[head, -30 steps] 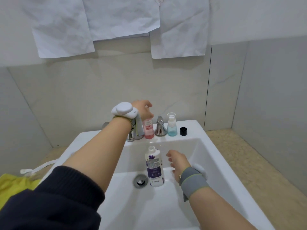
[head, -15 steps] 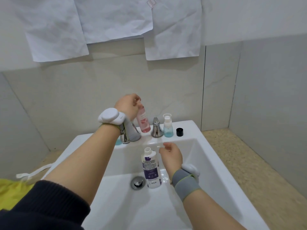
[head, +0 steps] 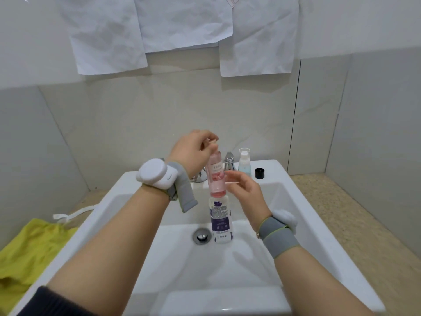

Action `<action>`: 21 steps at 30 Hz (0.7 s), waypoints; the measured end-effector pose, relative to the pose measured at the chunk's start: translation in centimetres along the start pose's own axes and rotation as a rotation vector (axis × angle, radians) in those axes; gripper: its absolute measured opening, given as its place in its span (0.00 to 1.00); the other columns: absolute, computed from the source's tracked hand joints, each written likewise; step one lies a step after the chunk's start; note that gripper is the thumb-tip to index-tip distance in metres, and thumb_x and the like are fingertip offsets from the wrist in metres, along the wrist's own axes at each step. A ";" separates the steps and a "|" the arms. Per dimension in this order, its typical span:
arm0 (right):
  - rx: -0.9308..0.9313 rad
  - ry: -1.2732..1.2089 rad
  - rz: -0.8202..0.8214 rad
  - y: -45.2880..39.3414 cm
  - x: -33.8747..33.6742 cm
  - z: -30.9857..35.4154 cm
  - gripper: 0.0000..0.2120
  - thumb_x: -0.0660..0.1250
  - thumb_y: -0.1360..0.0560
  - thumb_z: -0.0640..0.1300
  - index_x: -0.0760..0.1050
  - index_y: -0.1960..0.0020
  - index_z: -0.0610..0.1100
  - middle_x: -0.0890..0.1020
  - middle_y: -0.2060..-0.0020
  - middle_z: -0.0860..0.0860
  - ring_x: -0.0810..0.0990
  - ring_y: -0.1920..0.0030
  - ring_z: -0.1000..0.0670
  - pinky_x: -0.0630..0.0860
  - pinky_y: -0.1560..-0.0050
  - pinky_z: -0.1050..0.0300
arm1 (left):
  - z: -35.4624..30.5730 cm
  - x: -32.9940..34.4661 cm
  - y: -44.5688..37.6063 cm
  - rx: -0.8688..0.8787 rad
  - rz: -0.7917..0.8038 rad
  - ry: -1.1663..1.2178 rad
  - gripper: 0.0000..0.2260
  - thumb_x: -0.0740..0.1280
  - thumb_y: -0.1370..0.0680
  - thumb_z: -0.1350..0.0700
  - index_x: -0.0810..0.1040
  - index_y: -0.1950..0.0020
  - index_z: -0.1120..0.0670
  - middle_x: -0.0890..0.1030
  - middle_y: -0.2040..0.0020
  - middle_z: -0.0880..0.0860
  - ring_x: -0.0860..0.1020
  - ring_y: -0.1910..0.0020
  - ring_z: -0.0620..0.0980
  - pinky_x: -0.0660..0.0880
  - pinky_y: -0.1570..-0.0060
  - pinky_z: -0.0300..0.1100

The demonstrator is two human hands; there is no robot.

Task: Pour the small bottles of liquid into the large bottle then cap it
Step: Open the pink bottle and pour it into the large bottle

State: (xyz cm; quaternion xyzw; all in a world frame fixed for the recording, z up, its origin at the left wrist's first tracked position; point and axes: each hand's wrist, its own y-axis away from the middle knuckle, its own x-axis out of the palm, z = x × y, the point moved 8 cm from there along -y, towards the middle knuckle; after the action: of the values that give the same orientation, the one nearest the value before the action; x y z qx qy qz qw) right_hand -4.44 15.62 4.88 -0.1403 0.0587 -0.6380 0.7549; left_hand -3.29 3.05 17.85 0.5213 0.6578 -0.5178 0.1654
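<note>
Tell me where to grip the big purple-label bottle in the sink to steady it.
Grip the large bottle round its labelled middle, coming from the right, where the open right hand hovers. It stands upright beside the drain; the pink bottle occupies its mouth.

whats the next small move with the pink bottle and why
Probably the right hand should close on the pink bottle to steady it. The left hand pinches only its top end, and it hangs just above the large bottle, which stands free in the sink. The right hand's fingers are open beside it. Whether the pink bottle is capped cannot be told.
</note>
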 end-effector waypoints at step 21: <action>-0.075 0.381 0.255 2.2 4.3 -0.9 0.12 0.76 0.32 0.40 0.78 0.55 0.53 0.82 0.62 0.46 0.76 0.64 0.55 0.76 0.58 0.65 | 6.8 2.2 7.8 -0.198 -0.107 0.842 0.19 0.69 0.26 0.64 0.73 0.36 0.57 0.79 0.47 0.53 0.78 0.51 0.44 0.76 0.50 0.33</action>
State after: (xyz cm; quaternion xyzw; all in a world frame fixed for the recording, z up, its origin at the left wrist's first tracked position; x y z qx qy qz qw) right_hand -1.87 11.63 3.78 -0.0366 0.2411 -0.5497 0.7990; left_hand 0.35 -2.28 9.40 0.6338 0.7404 -0.2025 -0.0952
